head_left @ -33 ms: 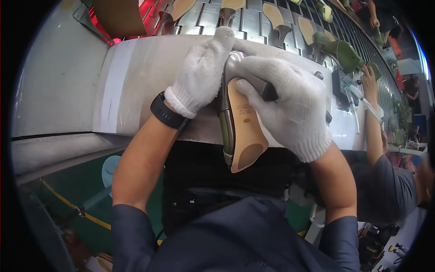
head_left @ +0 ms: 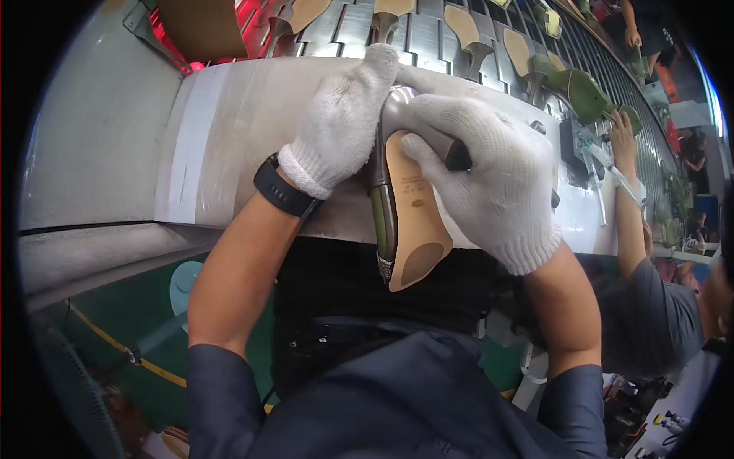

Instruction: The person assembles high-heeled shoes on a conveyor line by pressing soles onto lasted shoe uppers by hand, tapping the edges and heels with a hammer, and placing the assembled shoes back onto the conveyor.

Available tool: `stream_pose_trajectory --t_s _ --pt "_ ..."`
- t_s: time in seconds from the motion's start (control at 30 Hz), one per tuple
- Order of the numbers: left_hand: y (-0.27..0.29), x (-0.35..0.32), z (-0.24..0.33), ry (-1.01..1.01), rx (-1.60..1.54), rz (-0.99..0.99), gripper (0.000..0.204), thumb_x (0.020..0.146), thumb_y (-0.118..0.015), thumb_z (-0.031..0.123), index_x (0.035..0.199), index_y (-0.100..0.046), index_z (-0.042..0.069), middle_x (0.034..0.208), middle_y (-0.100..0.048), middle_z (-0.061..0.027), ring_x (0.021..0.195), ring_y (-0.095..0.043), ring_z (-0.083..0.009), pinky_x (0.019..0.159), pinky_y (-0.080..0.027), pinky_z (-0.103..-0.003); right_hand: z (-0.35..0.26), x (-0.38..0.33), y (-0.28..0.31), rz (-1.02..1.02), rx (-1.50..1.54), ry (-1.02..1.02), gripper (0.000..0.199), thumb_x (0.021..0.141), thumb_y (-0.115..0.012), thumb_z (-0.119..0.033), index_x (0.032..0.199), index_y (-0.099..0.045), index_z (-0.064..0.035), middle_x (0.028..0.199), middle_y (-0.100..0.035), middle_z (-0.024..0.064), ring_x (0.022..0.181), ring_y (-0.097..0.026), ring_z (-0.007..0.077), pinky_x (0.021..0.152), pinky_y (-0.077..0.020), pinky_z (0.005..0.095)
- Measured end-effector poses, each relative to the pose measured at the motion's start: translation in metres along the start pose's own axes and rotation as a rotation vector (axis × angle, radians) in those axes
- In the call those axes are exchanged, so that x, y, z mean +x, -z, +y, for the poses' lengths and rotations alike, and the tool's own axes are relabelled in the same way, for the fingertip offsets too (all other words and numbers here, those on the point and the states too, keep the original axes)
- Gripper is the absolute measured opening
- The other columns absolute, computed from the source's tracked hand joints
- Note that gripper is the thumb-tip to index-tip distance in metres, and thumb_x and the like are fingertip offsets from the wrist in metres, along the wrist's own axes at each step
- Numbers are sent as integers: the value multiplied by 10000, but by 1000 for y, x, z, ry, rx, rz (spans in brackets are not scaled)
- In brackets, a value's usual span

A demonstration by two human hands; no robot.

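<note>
At the near edge of the bench I hold a high-heeled shoe [head_left: 380, 218] in both hands, toe end toward me. Its side is dark green and brown, and a tan sole [head_left: 414, 200] faces up. My left hand [head_left: 340, 122], in a white knit glove, is closed along the left side of the shoe's far end; its fingertips are partly hidden. From the right, my right hand [head_left: 489, 168], gloved alike, wraps the shiny heel part [head_left: 397, 107], its thumb pressing the edge of the sole. Some of the heel is covered by this hand.
Beyond the grey bench [head_left: 229, 145] runs a slatted metal conveyor [head_left: 344, 38] carrying several tan heeled soles [head_left: 462, 30]. Green shoes [head_left: 582, 93] lie farther right, where a co-worker's hand [head_left: 623, 141] reaches in. A small black box [head_left: 575, 144] with tubes stands nearby.
</note>
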State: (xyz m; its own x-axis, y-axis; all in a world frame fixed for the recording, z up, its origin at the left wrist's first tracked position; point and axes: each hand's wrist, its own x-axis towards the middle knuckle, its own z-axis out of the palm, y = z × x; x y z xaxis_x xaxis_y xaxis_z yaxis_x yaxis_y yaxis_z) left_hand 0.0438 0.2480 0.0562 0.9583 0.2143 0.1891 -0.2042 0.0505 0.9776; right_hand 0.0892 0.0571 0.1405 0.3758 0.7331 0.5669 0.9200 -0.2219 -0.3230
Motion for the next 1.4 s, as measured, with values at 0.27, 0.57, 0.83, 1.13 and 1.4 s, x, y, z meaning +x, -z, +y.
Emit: stream_pose_trajectory --t_s 0.27,0.57,0.83,1.13,1.4 --pt "-9 -2 2 -84 -130 74 546 1191 -534 462 1052 -789 0 856 -727 -7 820 -628 -69 758 -532 -268 -7 -2 -1 -6 -79 20 308 903 -872 -159 1191 -788 -91 996 -791 85 834 -773 283 767 -611 377" --pt "-17 2 6 -148 -54 104 482 1173 -589 409 1006 -788 3 780 -712 0 734 -613 -72 690 -524 -300 -7 -9 -18 112 -69 -81 307 896 -887 -143 1182 -789 -88 1012 -792 104 838 -777 292 778 -617 370" --pt "-16 3 -3 -214 -112 50 443 1167 -594 367 1053 -816 1 825 -762 -15 767 -647 -61 721 -543 -278 5 -2 18 -321 241 -580 331 953 -876 -267 1162 -773 -33 872 -771 69 767 -737 141 713 -586 330" --pt "-22 -3 -5 -158 -51 176 527 1220 -466 340 1079 -814 -30 956 -796 -82 898 -688 -93 839 -565 -272 2 7 21 -668 367 -888 414 1013 -823 -359 1192 -756 8 824 -762 66 713 -681 118 662 -564 326" --pt "-26 -2 -2 -151 -47 203 481 1207 -510 315 1062 -816 -26 925 -795 -63 878 -682 -88 825 -560 -271 -3 18 17 -669 305 -821 499 936 -881 -309 1300 -734 0 1000 -753 94 894 -695 174 849 -589 360"
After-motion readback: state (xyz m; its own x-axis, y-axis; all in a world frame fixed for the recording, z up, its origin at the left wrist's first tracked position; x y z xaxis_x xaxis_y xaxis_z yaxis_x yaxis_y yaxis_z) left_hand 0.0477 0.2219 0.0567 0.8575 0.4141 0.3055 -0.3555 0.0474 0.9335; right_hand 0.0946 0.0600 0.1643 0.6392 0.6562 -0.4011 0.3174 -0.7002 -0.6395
